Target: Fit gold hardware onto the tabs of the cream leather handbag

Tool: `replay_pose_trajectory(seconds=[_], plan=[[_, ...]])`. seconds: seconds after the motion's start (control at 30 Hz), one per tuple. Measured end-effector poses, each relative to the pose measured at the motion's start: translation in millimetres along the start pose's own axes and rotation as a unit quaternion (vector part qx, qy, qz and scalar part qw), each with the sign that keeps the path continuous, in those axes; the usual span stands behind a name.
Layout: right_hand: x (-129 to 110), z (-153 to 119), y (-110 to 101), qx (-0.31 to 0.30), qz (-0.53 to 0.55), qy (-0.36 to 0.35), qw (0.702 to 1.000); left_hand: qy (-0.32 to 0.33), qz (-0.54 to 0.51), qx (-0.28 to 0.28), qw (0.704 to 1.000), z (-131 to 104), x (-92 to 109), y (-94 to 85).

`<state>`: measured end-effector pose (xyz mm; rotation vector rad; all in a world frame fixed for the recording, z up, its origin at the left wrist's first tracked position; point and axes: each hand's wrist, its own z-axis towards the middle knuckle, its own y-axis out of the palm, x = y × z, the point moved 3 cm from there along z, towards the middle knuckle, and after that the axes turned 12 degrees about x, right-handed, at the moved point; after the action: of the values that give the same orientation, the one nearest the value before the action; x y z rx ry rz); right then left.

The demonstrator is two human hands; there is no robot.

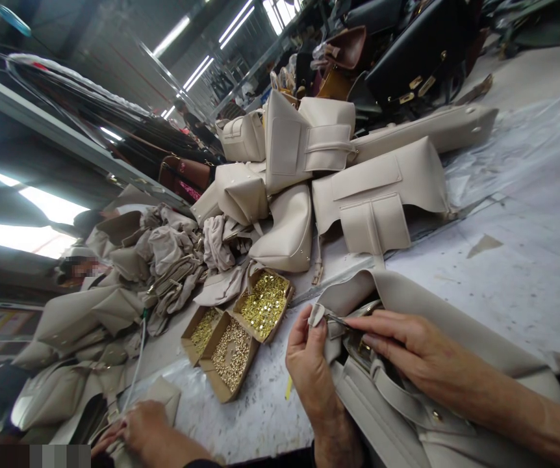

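Observation:
A cream handbag (460, 318) lies tilted at the lower right, its top open toward my hands. My left hand (312, 370) is closed, pinching the small end of a cream strap (317, 315) between thumb and finger. Just right of it, my right hand (407, 344) is closed on a slim dark metal tool (338, 320), whose exact kind is unclear. The tool's tip meets the strap end. Below my right fingers runs the bag's handle (392, 390), with a gold stud near its base.
Three cardboard boxes of small gold hardware (265, 305) stand left of my hands. Finished-looking cream bags (377, 195) are piled behind. At lower left, a co-worker's hand (143, 426) touches another cream bag. Black and brown bags (421, 58) lie farther back.

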<state>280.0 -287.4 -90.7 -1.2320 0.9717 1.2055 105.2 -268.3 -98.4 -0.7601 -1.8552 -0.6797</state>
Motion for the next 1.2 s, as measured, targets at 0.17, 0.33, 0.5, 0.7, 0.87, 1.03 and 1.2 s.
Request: replay_pose_trajectory(seconds=[0.17, 0.33, 0.5, 0.7, 0.87, 1.03, 1.2], plan=[[0, 0, 0, -0.002, 0.002, 0.005, 1.0, 0.007, -0.001, 0.0, 1.0, 0, 1, 0.2], [-1, 0, 0, 0.0, 0.003, 0.014, 1.0, 0.033, 0.019, -0.011, 0.999, 0, -1, -1.0], [-4, 4, -2, 0.003, 0.032, 0.053, 0.998, 0.048, 0.016, 0.001, 0.999, 1, -3, -3.1], [1, 4, 3, -0.046, 0.107, 0.221, 0.968, 0.038, 0.016, 0.013, 0.999, -3, -2, 0.7], [8, 4, 11, -0.055, 0.217, 0.325, 0.919, 0.088, 0.055, 0.027, 0.994, -8, 4, 4.6], [7, 8, 9, -0.05, 0.309, 0.372, 0.874, 0.14, 0.105, 0.025, 0.984, -10, 7, 4.4], [11, 13, 5, -0.084, 0.325, 0.382, 0.861, 0.145, 0.106, 0.01, 0.984, -11, 8, 2.3]])
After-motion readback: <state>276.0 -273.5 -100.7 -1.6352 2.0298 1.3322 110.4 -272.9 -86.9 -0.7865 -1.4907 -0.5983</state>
